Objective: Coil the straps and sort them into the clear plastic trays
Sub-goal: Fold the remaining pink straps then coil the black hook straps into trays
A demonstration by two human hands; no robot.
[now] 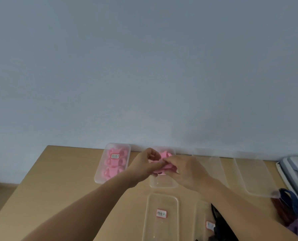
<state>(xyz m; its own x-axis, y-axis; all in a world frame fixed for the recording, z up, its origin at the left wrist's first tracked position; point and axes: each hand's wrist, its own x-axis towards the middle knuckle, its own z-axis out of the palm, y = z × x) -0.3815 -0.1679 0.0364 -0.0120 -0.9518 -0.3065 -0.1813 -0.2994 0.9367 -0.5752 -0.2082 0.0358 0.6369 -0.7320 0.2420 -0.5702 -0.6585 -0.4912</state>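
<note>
Both hands meet over the second clear tray [163, 184] at the back of the wooden table. My left hand [144, 165] and my right hand [184, 169] pinch a pink strap [165, 166] between them, partly coiled, just above that tray. More pink shows behind the fingers inside the tray. The clear tray [99, 176] to the left holds several coiled pink straps [114, 165] and a red-edged label. How the strap lies inside my fingers is hidden.
A labelled clear tray [162, 200] sits near me, another [201, 220] beside it with black straps [219, 221]. Two more clear trays [255, 178] stand at the back right. A heap of dark straps [287, 206] and a white device [294, 169] lie at the right edge.
</note>
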